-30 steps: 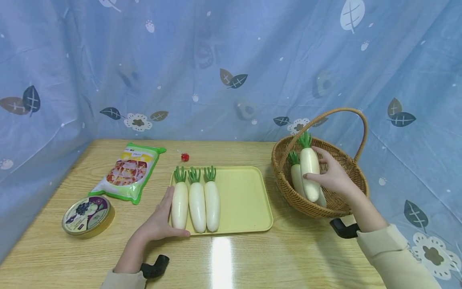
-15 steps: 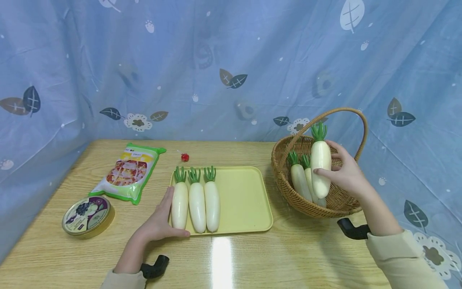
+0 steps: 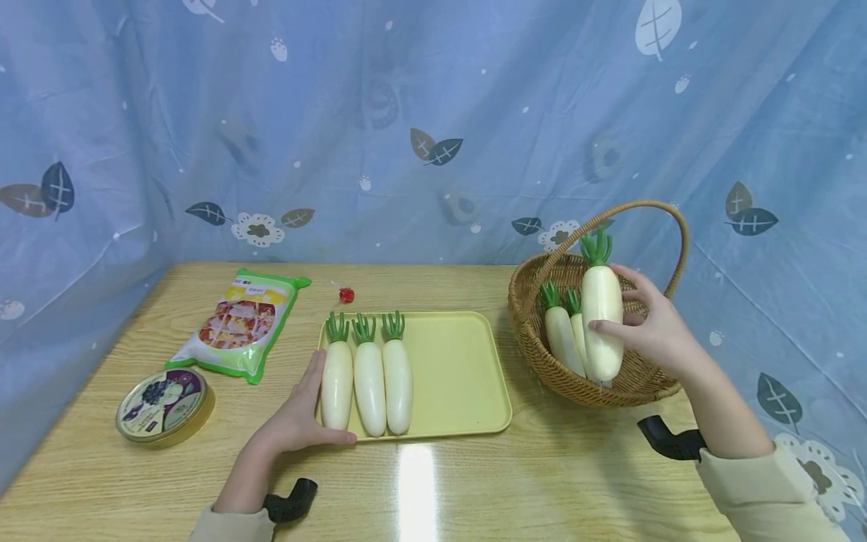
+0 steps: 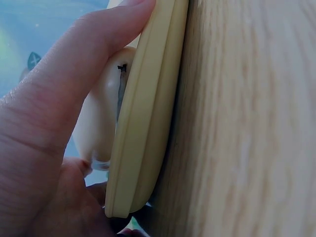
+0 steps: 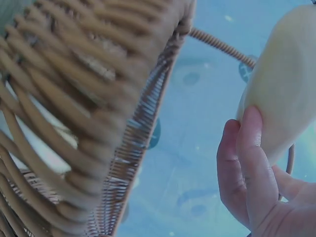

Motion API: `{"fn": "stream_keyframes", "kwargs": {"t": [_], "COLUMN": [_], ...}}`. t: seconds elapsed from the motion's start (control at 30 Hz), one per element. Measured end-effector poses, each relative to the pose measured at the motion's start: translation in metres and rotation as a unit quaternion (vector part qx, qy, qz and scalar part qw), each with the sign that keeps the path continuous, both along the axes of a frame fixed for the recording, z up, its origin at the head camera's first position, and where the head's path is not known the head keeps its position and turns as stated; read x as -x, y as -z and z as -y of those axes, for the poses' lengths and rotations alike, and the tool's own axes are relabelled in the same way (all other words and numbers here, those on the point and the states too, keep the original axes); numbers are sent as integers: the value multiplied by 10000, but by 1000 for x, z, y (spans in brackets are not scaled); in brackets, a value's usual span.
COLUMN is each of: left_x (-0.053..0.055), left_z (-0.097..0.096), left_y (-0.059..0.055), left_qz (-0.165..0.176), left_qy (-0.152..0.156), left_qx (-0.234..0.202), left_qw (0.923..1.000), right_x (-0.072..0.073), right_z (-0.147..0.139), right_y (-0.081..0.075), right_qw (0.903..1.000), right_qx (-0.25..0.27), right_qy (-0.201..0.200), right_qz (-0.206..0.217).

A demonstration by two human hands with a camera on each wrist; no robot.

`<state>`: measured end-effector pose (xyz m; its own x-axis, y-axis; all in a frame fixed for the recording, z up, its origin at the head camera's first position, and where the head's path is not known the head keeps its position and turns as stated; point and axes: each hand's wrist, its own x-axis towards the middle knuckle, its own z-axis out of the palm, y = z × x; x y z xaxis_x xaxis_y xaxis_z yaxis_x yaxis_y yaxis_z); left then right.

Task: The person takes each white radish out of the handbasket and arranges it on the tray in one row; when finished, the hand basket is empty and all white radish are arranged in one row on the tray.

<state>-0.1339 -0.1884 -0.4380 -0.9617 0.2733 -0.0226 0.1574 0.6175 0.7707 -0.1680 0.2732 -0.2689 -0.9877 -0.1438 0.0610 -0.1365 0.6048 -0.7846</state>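
My right hand grips a white radish with green tops, its root end low in the wicker basket. In the right wrist view its fingers press against the radish's pale side. Two more white radishes lie in the basket, one partly hidden behind the held radish. My left hand spans the near left corner of a yellow tray, fingers along the left side and thumb on the front rim. Three white radishes lie side by side on the tray's left half.
A green-edged food bag and a round tin sit on the wooden table at the left. Behind the tray lies a small red object. The basket's handle arches over it, and a blue patterned cloth hangs behind.
My right hand has lifted the radish off the others and moved it right within the basket, then lowered it slightly, uncovering the radish beneath. The left hand has stayed in place.
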Motion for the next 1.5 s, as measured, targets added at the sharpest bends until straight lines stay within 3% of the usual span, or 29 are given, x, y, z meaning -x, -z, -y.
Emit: {"fn": "stream_keyframes", "kwargs": {"t": [0.83, 1.03, 1.3, 1.5], "left_x": [-2, -1, -1, 0], "left_z": [-1, -1, 0, 0], "left_y": [-3, -3, -3, -1], "left_qz": [20, -1, 19, -37], "left_qy": [-19, -4, 15, 17], "left_qx": [-18, -40, -72, -55], "left_qw": [10000, 10000, 10000, 10000], "right_x": [-43, -48, -55, -58], "right_z": [24, 33, 42, 51], "right_y": [18, 21, 24, 31], "right_qw": [9990, 9976, 9977, 9977], "right_qx": [176, 304, 224, 295], "right_qy": [-361, -581, -490, -543], "right_qz": [-195, -241, -419, -280]}}
